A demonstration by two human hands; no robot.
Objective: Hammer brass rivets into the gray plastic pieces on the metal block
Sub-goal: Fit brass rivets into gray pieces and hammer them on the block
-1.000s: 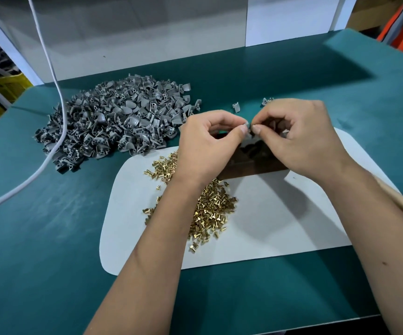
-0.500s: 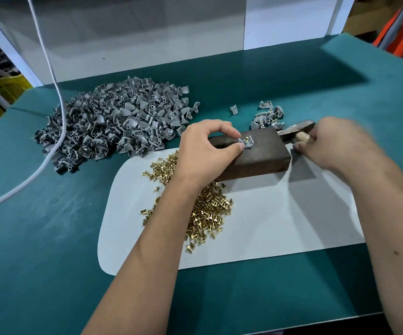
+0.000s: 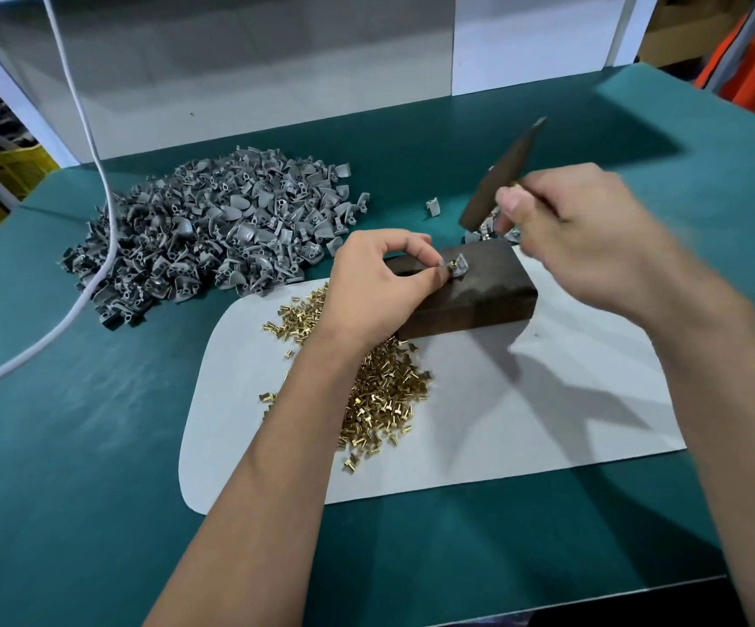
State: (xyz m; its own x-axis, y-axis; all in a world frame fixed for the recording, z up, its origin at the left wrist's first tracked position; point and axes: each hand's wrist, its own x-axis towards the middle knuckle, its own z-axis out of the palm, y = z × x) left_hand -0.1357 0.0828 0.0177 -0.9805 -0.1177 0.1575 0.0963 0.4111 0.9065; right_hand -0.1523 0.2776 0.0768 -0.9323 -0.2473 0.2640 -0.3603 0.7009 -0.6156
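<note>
The metal block [image 3: 479,291] at mid-frame looks dark, dull and slightly mottled. On it sits a matt gray plastic piece [image 3: 457,267] with a shiny brass rivet [image 3: 452,263]. The loose brass rivets [image 3: 380,391] glint. The white mat [image 3: 547,423] looks smooth and matt; the green tabletop [image 3: 72,445] looks faintly scuffed.

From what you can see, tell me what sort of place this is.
Probably a small factory assembly bench: a big heap of gray plastic pieces, loose brass rivets, and a metal block on a green-topped table.
</note>
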